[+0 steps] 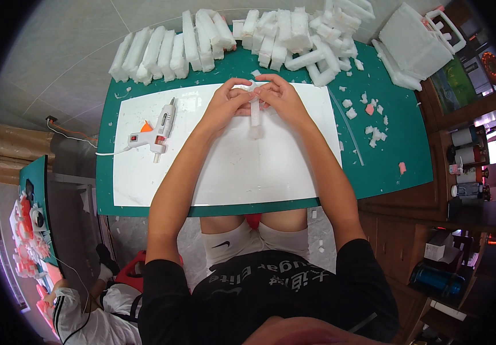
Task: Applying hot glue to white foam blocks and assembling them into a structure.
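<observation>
My left grip [225, 106] and right grip [285, 103] meet over the far middle of the white board [259, 178], fingers curled nearly closed, both pinching a narrow white strip [255, 115]. The strip points down toward me; I cannot tell whether its near end touches the board. My fingers hide its far end.

Left of my arms, the glue gun [159, 135] lies on the board, nozzle pointing away from me, its cord running off to the left. Beneath the board is the green surface [397, 167], with white foam blocks [187, 52] lined along its far edge. To my right, a thin clear stick [348, 129] lies near white scraps [375, 135]
</observation>
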`<state>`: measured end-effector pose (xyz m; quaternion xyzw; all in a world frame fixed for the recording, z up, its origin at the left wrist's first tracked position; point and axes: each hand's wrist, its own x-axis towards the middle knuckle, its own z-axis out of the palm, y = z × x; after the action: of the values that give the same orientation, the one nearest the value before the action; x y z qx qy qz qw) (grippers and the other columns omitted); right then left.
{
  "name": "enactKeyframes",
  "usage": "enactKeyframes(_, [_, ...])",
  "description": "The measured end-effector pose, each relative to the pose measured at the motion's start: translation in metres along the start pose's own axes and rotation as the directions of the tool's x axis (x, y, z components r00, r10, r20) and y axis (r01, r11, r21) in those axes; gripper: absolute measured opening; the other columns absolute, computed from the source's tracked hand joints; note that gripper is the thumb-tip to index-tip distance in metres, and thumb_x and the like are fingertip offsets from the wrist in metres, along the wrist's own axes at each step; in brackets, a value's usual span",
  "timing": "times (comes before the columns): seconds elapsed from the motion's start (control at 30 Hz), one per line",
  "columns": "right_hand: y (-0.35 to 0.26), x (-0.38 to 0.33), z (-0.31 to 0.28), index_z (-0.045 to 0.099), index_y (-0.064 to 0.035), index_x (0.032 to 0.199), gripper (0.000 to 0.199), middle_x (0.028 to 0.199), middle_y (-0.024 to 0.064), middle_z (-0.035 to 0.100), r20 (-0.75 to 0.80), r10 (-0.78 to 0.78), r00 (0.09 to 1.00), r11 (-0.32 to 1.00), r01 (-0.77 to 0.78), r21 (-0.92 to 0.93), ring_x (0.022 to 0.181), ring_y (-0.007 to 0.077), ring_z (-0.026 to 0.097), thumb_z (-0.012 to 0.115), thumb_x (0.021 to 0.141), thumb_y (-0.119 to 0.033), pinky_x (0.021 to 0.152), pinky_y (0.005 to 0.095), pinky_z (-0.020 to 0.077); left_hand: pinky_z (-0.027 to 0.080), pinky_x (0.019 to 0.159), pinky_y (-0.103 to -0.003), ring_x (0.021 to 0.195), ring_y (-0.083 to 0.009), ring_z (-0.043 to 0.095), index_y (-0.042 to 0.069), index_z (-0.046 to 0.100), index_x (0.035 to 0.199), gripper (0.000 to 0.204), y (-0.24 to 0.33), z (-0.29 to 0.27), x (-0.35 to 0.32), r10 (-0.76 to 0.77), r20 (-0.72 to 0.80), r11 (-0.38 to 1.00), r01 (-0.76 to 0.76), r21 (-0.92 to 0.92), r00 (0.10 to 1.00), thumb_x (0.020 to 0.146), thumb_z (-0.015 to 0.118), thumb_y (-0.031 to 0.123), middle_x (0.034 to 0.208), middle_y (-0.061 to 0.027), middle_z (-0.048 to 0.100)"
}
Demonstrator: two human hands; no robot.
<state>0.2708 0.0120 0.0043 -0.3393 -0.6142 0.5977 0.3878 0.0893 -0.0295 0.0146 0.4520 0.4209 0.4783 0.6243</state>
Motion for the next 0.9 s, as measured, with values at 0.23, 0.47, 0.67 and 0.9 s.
enactKeyframes(0.23, [0.0019, 0.0008, 0.0005, 0.050, 0.0008, 0.125, 0.040, 0.100, 0.0093, 0.062, 0.023, -0.003, 1.000, 1.000, 0.003, 0.029, 0.089, 0.0134, 0.062, 0.063, 0.089, -0.013, 0.075, 0.0255, 0.0500, 0.056, 0.078, -0.028, 0.089, -0.0174, 0.067, 0.000, 0.050, 0.119, 0.034, -0.0019, -0.0024, 0.0023, 0.039, -0.009, 0.999, -0.039, -0.032, 0.999, 0.089, 0.063, 0.009, 0.094, -0.0107, 0.067])
enactKeyframes(0.47, [0.0004, -0.0009, 0.0023, 0.049, 0.0003, 0.128, 0.041, 0.102, 0.0072, 0.064, 0.017, -0.018, 1.000, 0.999, 0.017, 0.029, 0.090, 0.0111, 0.062, 0.060, 0.090, -0.010, 0.079, 0.0244, 0.0488, 0.052, 0.079, -0.025, 0.091, -0.0125, 0.062, 0.002, 0.049, 0.123, 0.038, -0.0022, -0.0052, 0.0021, 0.026, 0.013, 1.000, -0.026, -0.006, 1.000, 0.089, 0.063, 0.010, 0.097, -0.0066, 0.066])
enactKeyframes(0.67, [0.0042, 0.0005, 0.0014, 0.049, 0.0017, 0.128, 0.041, 0.102, 0.0075, 0.062, 0.022, -0.020, 1.000, 1.000, 0.020, -0.007, 0.093, 0.0121, 0.062, 0.059, 0.091, -0.010, 0.081, 0.0253, 0.0492, 0.054, 0.080, -0.026, 0.090, -0.0137, 0.064, 0.002, 0.051, 0.121, 0.036, -0.0008, -0.0043, 0.0023, 0.028, -0.007, 0.999, -0.028, 0.014, 1.000, 0.088, 0.064, 0.008, 0.094, -0.0067, 0.066])
enactKeyframes(0.9, [0.0061, 0.0018, 0.0011, 0.048, 0.0024, 0.129, 0.041, 0.102, 0.0071, 0.062, 0.050, -0.048, 0.998, 0.998, 0.046, 0.030, 0.092, 0.0122, 0.062, 0.058, 0.092, -0.009, 0.081, 0.0255, 0.0498, 0.056, 0.080, -0.026, 0.091, -0.0150, 0.066, 0.002, 0.053, 0.119, 0.034, -0.0024, -0.0053, 0.0019, 0.056, -0.014, 0.998, -0.055, 0.010, 0.998, 0.088, 0.065, 0.007, 0.093, -0.0060, 0.065])
